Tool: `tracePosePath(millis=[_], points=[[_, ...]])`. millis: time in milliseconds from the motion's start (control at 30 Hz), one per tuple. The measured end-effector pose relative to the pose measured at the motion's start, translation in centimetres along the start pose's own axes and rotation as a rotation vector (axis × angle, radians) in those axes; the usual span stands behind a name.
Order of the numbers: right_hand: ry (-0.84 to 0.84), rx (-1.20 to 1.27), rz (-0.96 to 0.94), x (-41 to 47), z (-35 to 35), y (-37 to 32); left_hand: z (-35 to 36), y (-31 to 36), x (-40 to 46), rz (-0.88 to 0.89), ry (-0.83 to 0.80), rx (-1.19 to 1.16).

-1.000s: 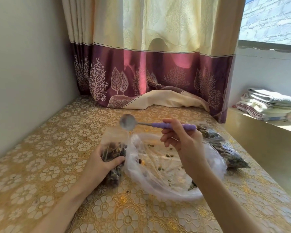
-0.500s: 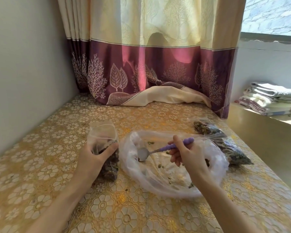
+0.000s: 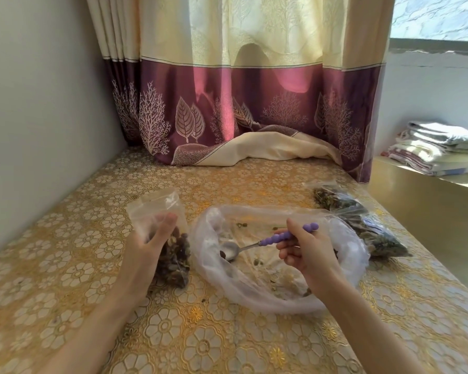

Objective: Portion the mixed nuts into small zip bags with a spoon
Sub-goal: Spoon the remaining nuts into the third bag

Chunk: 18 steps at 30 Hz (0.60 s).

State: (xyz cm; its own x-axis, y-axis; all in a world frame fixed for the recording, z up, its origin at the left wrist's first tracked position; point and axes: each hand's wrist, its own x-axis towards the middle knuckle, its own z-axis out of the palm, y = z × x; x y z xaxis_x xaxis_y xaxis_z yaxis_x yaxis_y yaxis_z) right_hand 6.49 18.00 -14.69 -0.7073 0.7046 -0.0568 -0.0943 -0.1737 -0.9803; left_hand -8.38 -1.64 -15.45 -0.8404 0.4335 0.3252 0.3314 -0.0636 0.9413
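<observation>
purple-handled spoon (image 3: pixel 257 245) pinched by the handle in the right hand (image 3: pixel 307 256), fingers curled round it, metal bowl dipped low into the left side of a large clear plastic bag (image 3: pixel 346 268) spread wide on the table. one dark nut (image 3: pixel 223 254) sitting in the spoon's bowl; only a few loose nuts and crumbs scattered over the rest of the bag's inside. just left of that, almost touching its edge, a small zip bag (image 3: pixel 157 211) gripped upright in the left hand (image 3: pixel 146 255), thumb across the front, other fingers wrapped behind, mouth open at the top, lower half packed with brown mixed nuts (image 3: pixel 174 261). to the right, behind the large bag, filled small bags (image 3: pixel 362 225) lying flat in a loose row, dark contents showing through; exact count hard to tell. under everything, a gold tablecloth (image 3: pixel 206 344) patterned with white flowers. at the back, a cream and plum curtain (image 3: pixel 227 103) with leaf and tree prints, its hem folded onto the table. grey wall (image 3: pixel 38 103) along the left. far right, folded towels (image 3: pixel 441 147) stacked on a ledge in sunlight below a window.
</observation>
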Motion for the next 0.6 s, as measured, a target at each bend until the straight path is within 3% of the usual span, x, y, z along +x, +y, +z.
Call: tracePosePath(millis=[333, 600], points=[[0.113, 0.089, -0.187, -0.6, 0.6, -2.3, 0.1, 1.2, -0.1, 0.094, 0.009, 0.059], [0.005, 0.139, -0.360, -1.7, 5.0, -7.2, -0.1, 1.4, -0.1, 0.083, 0.011, 0.144]])
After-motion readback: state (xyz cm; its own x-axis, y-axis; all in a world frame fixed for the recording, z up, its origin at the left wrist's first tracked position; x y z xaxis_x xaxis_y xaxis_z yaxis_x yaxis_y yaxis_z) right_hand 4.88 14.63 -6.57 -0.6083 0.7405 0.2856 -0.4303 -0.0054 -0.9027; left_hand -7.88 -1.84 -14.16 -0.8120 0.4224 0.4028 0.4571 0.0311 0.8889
